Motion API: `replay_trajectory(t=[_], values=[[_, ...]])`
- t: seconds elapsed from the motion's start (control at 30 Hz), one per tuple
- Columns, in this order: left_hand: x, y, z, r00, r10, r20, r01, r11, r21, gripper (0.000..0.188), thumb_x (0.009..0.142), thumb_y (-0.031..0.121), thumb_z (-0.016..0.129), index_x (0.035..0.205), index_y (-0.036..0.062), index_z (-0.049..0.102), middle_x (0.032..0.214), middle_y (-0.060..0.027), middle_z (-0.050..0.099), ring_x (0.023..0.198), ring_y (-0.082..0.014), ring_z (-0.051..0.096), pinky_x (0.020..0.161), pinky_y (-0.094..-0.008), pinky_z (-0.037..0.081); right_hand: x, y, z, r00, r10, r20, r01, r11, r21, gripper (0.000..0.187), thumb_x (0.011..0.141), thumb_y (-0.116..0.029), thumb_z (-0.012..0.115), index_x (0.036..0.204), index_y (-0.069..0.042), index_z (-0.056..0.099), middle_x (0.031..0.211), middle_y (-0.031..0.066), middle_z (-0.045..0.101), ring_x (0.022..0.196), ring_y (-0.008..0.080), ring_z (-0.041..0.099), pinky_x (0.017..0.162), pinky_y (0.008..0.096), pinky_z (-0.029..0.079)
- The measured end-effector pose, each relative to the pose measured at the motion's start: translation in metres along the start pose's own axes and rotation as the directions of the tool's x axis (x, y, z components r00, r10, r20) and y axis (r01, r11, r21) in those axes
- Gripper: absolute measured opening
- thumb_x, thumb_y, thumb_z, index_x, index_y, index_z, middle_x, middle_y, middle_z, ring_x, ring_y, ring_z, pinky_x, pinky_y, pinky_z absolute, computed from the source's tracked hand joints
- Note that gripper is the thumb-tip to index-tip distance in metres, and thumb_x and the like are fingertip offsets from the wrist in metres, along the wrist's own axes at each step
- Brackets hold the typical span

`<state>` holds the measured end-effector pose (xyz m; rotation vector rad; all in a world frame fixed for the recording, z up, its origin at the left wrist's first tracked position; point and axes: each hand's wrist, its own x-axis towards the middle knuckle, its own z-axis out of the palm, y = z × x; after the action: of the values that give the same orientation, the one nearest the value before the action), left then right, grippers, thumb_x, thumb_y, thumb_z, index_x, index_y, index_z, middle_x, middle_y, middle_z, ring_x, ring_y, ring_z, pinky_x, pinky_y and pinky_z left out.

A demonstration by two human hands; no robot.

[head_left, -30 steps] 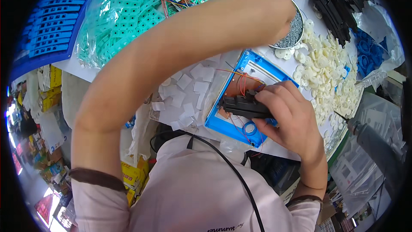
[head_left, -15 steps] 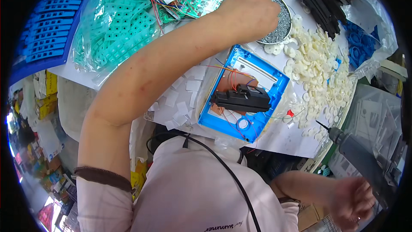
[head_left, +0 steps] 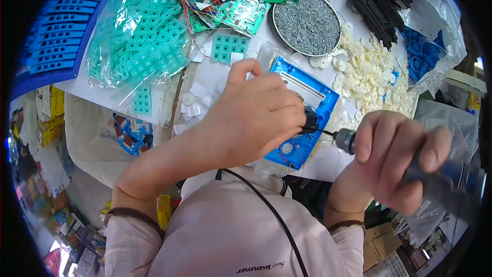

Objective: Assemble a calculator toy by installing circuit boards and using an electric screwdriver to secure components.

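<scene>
Left hand (head_left: 261, 110) now covers the black module (head_left: 310, 120) in the blue housing (head_left: 328, 103) by the table's (head_left: 329, 162) front edge, grip hidden. Right hand (head_left: 392, 156) now grasps the electric screwdriver (head_left: 346, 141), bit (head_left: 327, 132) at the module.

Bright, fairly even light covers the tabletop (head_left: 325, 168), whose white surface looks pale, while only soft shading models the left hand (head_left: 261, 110) and the folds of the shirt (head_left: 230, 225). The clear bag (head_left: 136, 41) catches scattered glare, and the circuit boards (head_left: 241, 13) show whitish reflections. At the lower left, a bright patch (head_left: 55, 249) burns out to near white. The fisheye lens bends straight edges and leaves the corners black. Centre detail is reasonably crisp; the cluttered left background turns soft, and the screwdriver's body (head_left: 446, 177) smears into dark blur.
</scene>
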<state>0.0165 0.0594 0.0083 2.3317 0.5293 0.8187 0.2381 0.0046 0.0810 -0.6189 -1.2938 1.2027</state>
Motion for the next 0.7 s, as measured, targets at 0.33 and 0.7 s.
replay_trajectory(t=[0.33, 0.7], values=[[-0.015, 0.002, 0.017, 0.992, -0.092, -0.083, 0.084, 0.991, -0.101, 0.023, 0.074, 0.008, 0.083, 0.092, 0.0151, 0.071, 0.096, 0.0048, 0.074, 0.085, -0.0174, 0.063, 0.087, -0.0419, 0.034, -0.003, 0.009, 0.023, 0.993, -0.086, -0.078, 0.089, 0.995, 0.038, 0.028, 0.086, -0.022, 0.084, 0.101, -0.020, 0.060, 0.064, -0.0076, 0.063, 0.051, 0.0040, 0.054, 0.064, 0.0248, 0.056], [-0.019, -0.001, 0.022, 0.980, 0.009, -0.198, -0.018, 0.999, -0.043, 0.030, 0.072, 0.018, 0.087, 0.096, 0.0160, 0.070, 0.100, 0.0049, 0.072, 0.089, -0.0180, 0.062, 0.089, -0.0445, 0.032, -0.007, 0.012, 0.025, 0.993, -0.094, -0.066, 0.099, 0.992, 0.076, 0.029, 0.086, -0.022, 0.084, 0.100, -0.019, 0.059, 0.064, -0.0070, 0.062, 0.051, 0.0041, 0.053, 0.064, 0.0247, 0.055]])
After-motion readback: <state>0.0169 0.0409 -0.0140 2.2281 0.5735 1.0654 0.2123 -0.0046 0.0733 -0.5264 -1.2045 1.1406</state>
